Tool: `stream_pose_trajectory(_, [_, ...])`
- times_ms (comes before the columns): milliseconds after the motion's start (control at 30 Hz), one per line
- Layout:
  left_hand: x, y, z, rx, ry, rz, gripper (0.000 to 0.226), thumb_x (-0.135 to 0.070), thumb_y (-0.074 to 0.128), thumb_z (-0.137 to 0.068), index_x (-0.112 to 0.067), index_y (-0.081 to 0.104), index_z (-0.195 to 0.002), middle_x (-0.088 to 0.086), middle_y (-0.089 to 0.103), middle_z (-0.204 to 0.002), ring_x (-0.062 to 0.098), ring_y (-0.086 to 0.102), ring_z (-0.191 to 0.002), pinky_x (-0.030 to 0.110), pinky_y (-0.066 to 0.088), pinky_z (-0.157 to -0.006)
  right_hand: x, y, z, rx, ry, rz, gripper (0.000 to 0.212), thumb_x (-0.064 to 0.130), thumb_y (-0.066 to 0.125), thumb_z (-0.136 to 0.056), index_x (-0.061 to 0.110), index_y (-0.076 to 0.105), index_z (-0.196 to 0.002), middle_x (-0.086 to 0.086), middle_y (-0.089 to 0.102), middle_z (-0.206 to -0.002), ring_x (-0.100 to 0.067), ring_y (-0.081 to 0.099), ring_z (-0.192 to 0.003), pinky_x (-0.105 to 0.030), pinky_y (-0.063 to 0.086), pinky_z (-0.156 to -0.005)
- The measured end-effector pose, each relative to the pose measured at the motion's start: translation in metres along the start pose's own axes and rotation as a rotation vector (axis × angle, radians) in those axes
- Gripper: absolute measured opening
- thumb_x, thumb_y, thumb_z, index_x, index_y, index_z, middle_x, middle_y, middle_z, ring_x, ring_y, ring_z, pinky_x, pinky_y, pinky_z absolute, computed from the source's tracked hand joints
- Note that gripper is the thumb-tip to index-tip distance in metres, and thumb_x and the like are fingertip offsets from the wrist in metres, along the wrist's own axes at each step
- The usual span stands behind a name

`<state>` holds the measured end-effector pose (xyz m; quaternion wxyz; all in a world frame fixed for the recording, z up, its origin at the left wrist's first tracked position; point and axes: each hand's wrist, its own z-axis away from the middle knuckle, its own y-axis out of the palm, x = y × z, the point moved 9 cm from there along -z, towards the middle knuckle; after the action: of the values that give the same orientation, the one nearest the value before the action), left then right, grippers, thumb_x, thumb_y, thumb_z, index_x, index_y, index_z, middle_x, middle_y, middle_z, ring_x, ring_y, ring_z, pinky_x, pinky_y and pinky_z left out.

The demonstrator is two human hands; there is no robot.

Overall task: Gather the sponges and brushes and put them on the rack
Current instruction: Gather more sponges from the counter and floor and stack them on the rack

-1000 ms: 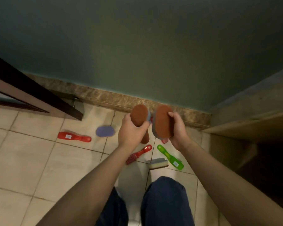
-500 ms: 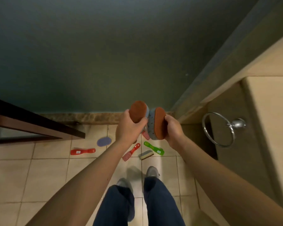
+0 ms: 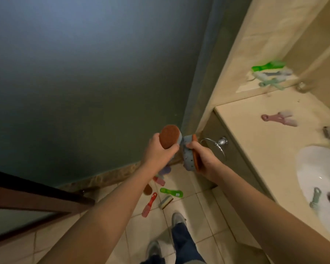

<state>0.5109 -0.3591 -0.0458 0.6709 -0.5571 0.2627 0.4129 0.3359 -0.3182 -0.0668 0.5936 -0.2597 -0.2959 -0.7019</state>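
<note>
My left hand [image 3: 157, 152] grips an oval sponge [image 3: 169, 136] with a brown scouring face turned toward me. My right hand [image 3: 202, 156] holds a second oval sponge [image 3: 189, 159], its blue foam side showing and the brown pad on the right. Both sponges are held close together in front of the dark green wall. On the floor below lie a green brush [image 3: 171, 192], a red brush [image 3: 150, 204], a small rectangular sponge [image 3: 166, 201], a brown oval sponge [image 3: 147, 189], a pink brush [image 3: 159, 180] and a purple sponge [image 3: 165, 170].
A beige vanity counter [image 3: 255, 141] with a white basin [image 3: 318, 183] is at the right; a chrome towel ring [image 3: 216, 147] hangs on its side. Green and pale brushes [image 3: 271, 73] lie on a ledge, a pink brush [image 3: 278, 119] on the counter, another in the basin. A dark door [image 3: 36, 195] stands left.
The view has swung up and right, bringing the counter and basin into sight. Both hands still carry the sponges; the right one has turned so its blue side faces me.
</note>
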Motion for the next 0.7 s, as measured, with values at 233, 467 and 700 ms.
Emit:
stream_pose_trajectory(233, [-0.077,0.044,0.033,0.179,0.218,-0.065,0.078,-0.072,0.056,-0.052,-0.033,0.045,-0.119,-0.007,0.058,-0.109,0.016,0.06,-0.093,0.035,0.052,-0.083,0.031,-0.075,0.079,-0.262,-0.204,-0.01,0.038,0.038,0.07,-0.082,0.012,0.061,-0.108,-0.011,0.068,-0.094,-0.022,0.067,-0.08,-0.028,0.051,-0.056])
stream_pose_trajectory(467, [-0.162,0.107,0.096,0.434,0.376,-0.05,0.079,-0.063,0.067,-0.056,-0.044,0.02,-0.117,-0.003,0.047,-0.118,0.021,0.057,-0.098,0.031,0.051,-0.07,0.044,-0.16,0.175,-0.511,-0.376,0.03,0.042,0.041,0.069,-0.081,0.018,0.061,-0.114,-0.01,0.066,-0.102,-0.024,0.065,-0.089,-0.03,0.052,-0.062])
stream_pose_trajectory(700, [-0.241,0.168,0.164,0.562,0.565,-0.059,0.071,-0.05,0.072,-0.061,-0.039,0.019,-0.107,0.0,0.046,-0.121,0.023,0.058,-0.099,0.044,0.053,-0.088,0.047,-0.241,0.265,-0.69,-0.483,-0.002,0.025,0.033,0.068,-0.082,0.015,0.07,-0.099,-0.006,0.067,-0.086,-0.02,0.059,-0.075,-0.033,0.047,-0.067])
